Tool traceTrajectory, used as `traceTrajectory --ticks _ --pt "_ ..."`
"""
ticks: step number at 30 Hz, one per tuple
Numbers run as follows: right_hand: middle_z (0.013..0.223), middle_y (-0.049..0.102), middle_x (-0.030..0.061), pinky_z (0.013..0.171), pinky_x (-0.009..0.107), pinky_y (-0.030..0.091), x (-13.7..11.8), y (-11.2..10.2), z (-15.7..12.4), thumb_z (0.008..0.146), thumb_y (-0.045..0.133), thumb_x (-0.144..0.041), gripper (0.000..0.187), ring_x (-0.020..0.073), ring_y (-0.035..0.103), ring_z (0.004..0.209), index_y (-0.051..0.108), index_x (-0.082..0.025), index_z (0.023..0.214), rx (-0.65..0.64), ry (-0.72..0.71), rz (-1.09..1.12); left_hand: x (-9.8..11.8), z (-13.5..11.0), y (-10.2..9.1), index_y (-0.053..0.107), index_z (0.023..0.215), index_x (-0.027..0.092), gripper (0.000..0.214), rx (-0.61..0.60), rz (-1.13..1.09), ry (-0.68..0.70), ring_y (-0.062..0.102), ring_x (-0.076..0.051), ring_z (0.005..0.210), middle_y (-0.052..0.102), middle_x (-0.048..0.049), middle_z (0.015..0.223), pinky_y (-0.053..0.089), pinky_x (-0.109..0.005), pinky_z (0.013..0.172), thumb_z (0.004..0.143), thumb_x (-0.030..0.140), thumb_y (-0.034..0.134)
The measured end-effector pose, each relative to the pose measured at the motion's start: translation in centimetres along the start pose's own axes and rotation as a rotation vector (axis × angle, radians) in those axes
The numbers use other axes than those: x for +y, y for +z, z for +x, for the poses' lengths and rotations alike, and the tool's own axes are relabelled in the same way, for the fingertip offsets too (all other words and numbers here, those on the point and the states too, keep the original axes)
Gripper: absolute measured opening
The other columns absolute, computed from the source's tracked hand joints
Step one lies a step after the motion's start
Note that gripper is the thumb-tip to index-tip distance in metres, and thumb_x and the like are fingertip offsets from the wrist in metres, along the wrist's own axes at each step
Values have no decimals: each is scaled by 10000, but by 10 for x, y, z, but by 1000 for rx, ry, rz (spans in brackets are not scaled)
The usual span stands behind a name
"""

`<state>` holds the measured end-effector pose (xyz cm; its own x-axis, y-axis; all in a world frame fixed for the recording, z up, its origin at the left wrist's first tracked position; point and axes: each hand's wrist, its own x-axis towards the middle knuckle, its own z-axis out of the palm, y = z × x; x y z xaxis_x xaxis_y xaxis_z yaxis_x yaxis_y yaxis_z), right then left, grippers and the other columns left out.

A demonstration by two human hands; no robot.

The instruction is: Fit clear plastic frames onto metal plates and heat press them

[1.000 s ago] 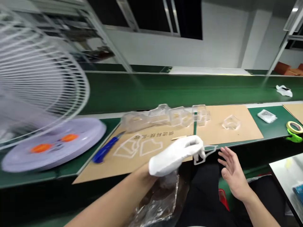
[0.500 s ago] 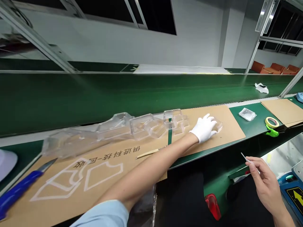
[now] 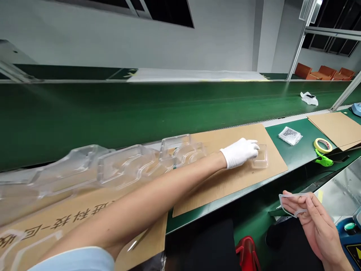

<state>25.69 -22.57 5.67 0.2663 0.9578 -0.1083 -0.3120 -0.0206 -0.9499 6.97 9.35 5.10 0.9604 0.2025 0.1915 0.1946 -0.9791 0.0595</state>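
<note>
Left hand (image 3: 239,153), in a white fabric glove, is stretched out across the bench, fingers lightly curled and together. Its fingertips (image 3: 255,147) touch the near side of a small clear plastic tray (image 3: 261,158); whether they grip it cannot be told. The tray sits upright on a kraft cardboard sheet (image 3: 239,188), close to the sheet's right edge.

Right hand (image 3: 316,222), bare, is held low at the lower right, off the bench. Its thumb and fingers are closed on a thin clear plastic frame (image 3: 290,205), a rounded outline pinched between them.

Left of the gloved hand, a long strip of joined clear blister trays (image 3: 124,167) lies across the cardboard sheet and a second cardboard sheet (image 3: 84,229) printed with dark Chinese characters. A light blue sleeve (image 3: 76,259) covers the upper left arm.

On the green bench mat (image 3: 299,162) to the right lie a small clear packet (image 3: 290,135), a roll of yellow tape (image 3: 322,145) and a green clip (image 3: 323,160), which are just beside one another, and a third cardboard sheet (image 3: 335,126). Behind runs a green conveyor belt (image 3: 141,113) with a crumpled white item (image 3: 309,98) on it. A blue device (image 3: 349,229) stands at the lower right corner.
</note>
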Motion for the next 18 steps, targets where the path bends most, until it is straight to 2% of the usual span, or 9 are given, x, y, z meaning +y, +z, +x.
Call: traceTrajectory --ticks 2,4,7,10,13,15,18 --pt "1399 748 153 1170 546 540 -6 3 12 1115 508 -479 355 333 707 1325 764 -233 1106 -10 20 44 0 1 1 761 969 184 297 -28 7 44 585 -365 1415 756 -130 1295 578 -457 977 881 -30 576" --pt "1403 747 151 1133 522 561 -11 7 25 1114 512 -480 347 325 722 1300 757 -235 1087 -24 39 83 7 -4 -3 760 1122 190 344 -4 -57 30 576 -373 1426 738 -137 1358 569 -494 1018 897 -4 587" --pt "1361 770 147 1108 519 562 -16 13 44 1110 512 -512 364 321 741 1267 743 -239 1044 -92 78 143 29 -17 -19 726 1265 199 301 109 -290 -126 594 -342 1412 725 -120 1404 517 -495 1123 995 165 597" --pt "1342 780 146 1098 548 557 -18 20 58 1094 485 -622 451 327 761 1225 737 -250 1056 -185 123 197 58 -24 -39 747 1230 225 304 111 -641 -321 710 -261 1219 779 -54 1296 532 -373 1076 1057 382 553" --pt "1291 796 137 1086 565 563 -16 27 67 1066 473 -707 523 331 772 1187 735 -255 1100 -242 158 211 84 -19 -54 772 1164 241 351 -19 -879 -353 742 -228 1069 807 -13 1187 542 -313 949 1042 458 525" --pt "1187 816 112 1071 559 575 -15 33 68 1055 530 -688 482 320 789 1125 731 -254 1111 -260 170 204 97 -12 -57 783 1113 240 334 -79 -929 -354 738 -226 1007 813 -6 1116 531 -307 892 1014 470 562" --pt "1115 814 88 1041 526 598 -14 39 67 1044 631 -596 362 297 795 1073 717 -250 1109 -246 156 173 110 -5 -55 791 1009 229 273 -98 -883 -412 712 -214 876 798 -3 953 507 -311 802 977 441 621"
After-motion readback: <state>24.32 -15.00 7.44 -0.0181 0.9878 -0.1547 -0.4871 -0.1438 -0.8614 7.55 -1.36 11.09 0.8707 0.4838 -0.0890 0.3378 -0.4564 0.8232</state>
